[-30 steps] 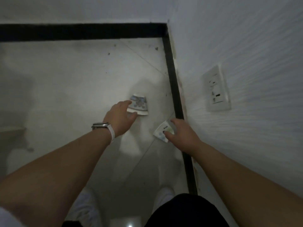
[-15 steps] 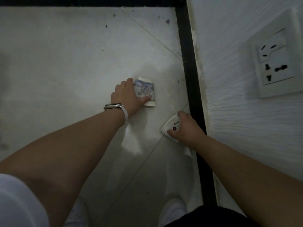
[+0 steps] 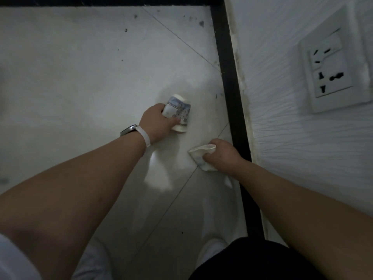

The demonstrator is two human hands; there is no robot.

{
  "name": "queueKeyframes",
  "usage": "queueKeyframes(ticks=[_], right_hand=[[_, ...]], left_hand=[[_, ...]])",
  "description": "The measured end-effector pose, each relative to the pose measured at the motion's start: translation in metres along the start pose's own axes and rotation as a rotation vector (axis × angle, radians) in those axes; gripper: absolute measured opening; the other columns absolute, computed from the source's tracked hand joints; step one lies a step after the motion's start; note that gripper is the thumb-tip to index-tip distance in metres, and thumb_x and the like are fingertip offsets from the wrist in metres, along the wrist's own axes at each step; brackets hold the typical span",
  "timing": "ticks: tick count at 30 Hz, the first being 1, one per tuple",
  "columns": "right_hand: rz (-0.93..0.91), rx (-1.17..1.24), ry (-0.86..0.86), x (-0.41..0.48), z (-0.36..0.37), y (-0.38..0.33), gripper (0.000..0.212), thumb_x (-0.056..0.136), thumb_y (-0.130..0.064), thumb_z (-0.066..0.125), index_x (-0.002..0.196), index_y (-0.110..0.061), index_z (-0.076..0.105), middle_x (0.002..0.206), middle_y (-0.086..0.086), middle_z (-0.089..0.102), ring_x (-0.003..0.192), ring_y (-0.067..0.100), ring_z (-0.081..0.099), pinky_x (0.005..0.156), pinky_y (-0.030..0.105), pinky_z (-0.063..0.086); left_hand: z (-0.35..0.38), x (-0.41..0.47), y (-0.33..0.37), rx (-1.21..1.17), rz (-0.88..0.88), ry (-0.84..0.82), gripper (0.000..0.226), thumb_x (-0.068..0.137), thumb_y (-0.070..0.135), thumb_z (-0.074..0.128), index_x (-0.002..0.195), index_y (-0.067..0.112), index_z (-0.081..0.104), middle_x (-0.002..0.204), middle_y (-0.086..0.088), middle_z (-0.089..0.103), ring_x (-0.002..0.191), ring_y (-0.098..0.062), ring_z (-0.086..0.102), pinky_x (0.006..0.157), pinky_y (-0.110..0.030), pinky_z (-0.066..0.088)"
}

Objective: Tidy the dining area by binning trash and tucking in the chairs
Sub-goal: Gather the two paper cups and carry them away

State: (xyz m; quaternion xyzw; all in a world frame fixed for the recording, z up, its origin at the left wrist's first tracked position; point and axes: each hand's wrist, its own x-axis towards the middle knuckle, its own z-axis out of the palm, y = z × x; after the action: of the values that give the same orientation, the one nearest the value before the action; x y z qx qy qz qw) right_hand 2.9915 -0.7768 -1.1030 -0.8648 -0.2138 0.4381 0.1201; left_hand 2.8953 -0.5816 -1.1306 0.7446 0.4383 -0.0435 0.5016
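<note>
Your left hand (image 3: 156, 123) is gripping the cup (image 3: 179, 112); your right hand (image 3: 223, 156) is pinching the crushed cup (image 3: 199, 155) under its fingers. You are wanting light, firm grips while lifting both.

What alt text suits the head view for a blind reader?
The left hand grips a printed paper cup at the pale tiled floor, while the right hand grips a crushed paper cup beside a black floor strip. A wall socket is at right.
</note>
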Motion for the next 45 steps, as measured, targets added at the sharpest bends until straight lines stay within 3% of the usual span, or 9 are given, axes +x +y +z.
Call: queueKeyframes(ticks=[5, 7, 13, 17, 24, 27, 39, 42, 45], right_hand=[[-0.027, 0.131, 0.105, -0.035, -0.015, -0.026, 0.014, 0.082, -0.019, 0.067, 0.092, -0.011, 0.062, 0.085, 0.004, 0.063, 0.081, 0.022, 0.061, 0.07, 0.033, 0.048], [-0.035, 0.171, 0.117, -0.066, -0.022, -0.041, 0.015, 0.082, -0.021, 0.067, 0.093, -0.011, 0.062, 0.083, 0.004, 0.063, 0.078, 0.019, 0.061, 0.069, 0.033, 0.049], [-0.029, 0.261, 0.108, -0.175, -0.059, -0.091, 0.01, 0.082, -0.017, 0.069, 0.085, -0.012, 0.06, 0.073, -0.004, 0.059, 0.065, 0.008, 0.055, 0.051, 0.014, 0.039], [-0.054, 0.281, 0.066, -0.238, -0.097, -0.141, 0.013, 0.082, -0.019, 0.07, 0.087, -0.011, 0.061, 0.078, 0.004, 0.062, 0.074, 0.019, 0.06, 0.066, 0.033, 0.049], [-0.188, 0.331, 0.016, -0.359, -0.181, -0.238, 0.005, 0.083, -0.024, 0.069, 0.085, -0.021, 0.065, 0.078, -0.003, 0.065, 0.072, 0.012, 0.062, 0.067, 0.038, 0.053], [-0.236, 0.319, -0.019, -0.413, -0.221, -0.279, 0.006, 0.083, -0.028, 0.068, 0.087, -0.025, 0.066, 0.079, -0.006, 0.067, 0.077, 0.016, 0.065, 0.069, 0.047, 0.057], [-0.474, 0.29, 0.035, -0.594, -0.354, -0.417, 0.027, 0.083, -0.008, 0.067, 0.094, -0.031, 0.06, 0.084, -0.019, 0.064, 0.072, -0.007, 0.06, 0.058, 0.005, 0.041], [-0.55, 0.264, 0.053, -0.622, -0.373, -0.455, 0.026, 0.084, -0.011, 0.067, 0.086, -0.036, 0.059, 0.079, -0.022, 0.063, 0.068, -0.011, 0.059, 0.057, 0.006, 0.042], [-0.584, 0.237, 0.078, -0.644, -0.387, -0.491, 0.021, 0.084, -0.017, 0.066, 0.081, -0.037, 0.062, 0.079, -0.014, 0.069, 0.074, 0.006, 0.063, 0.067, 0.025, 0.05]], left_hand=[[-0.035, -0.028, 0.025, -0.114, -0.031, 0.07, 0.025, 0.085, 0.029, 0.074, 0.099, 0.01, 0.068, 0.093, -0.005, 0.068, 0.08, -0.018, 0.063, 0.067, -0.029, 0.05], [-0.053, -0.05, 0.039, -0.149, -0.039, 0.083, 0.019, 0.085, 0.027, 0.073, 0.095, 0.013, 0.067, 0.088, -0.002, 0.067, 0.071, -0.009, 0.06, 0.063, -0.019, 0.049], [-0.115, -0.154, 0.089, -0.224, -0.076, 0.079, 0.01, 0.086, 0.018, 0.07, 0.094, 0.016, 0.066, 0.079, 0.008, 0.062, 0.067, -0.001, 0.055, 0.052, -0.008, 0.04], [-0.178, -0.222, 0.135, -0.264, -0.096, 0.154, 0.011, 0.086, 0.017, 0.07, 0.092, 0.009, 0.067, 0.078, 0.0, 0.064, 0.065, -0.008, 0.054, 0.053, -0.014, 0.04], [-0.276, -0.342, 0.23, -0.482, -0.146, 0.297, 0.005, 0.085, 0.019, 0.071, 0.089, 0.017, 0.069, 0.086, -0.008, 0.072, 0.07, -0.008, 0.061, 0.066, -0.026, 0.05], [-0.319, -0.393, 0.28, -0.513, -0.127, 0.35, 0.006, 0.088, 0.016, 0.071, 0.093, 0.02, 0.069, 0.086, 0.002, 0.072, 0.07, 0.0, 0.063, 0.063, -0.016, 0.05], [-0.476, -0.561, 0.429, -0.645, -0.034, 0.611, 0.009, 0.088, 0.013, 0.071, 0.092, 0.021, 0.071, 0.087, 0.0, 0.075, 0.083, -0.021, 0.071, 0.078, -0.046, 0.058], [-0.515, -0.584, 0.446, -0.71, -0.003, 0.677, 0.01, 0.087, 0.015, 0.071, 0.096, 0.02, 0.073, 0.092, -0.002, 0.076, 0.088, -0.027, 0.071, 0.083, -0.054, 0.057], [-0.555, -0.598, 0.459, -0.722, 0.043, 0.732, 0.01, 0.087, 0.017, 0.072, 0.094, 0.024, 0.073, 0.09, 0.002, 0.076, 0.086, -0.022, 0.072, 0.083, -0.053, 0.057]])
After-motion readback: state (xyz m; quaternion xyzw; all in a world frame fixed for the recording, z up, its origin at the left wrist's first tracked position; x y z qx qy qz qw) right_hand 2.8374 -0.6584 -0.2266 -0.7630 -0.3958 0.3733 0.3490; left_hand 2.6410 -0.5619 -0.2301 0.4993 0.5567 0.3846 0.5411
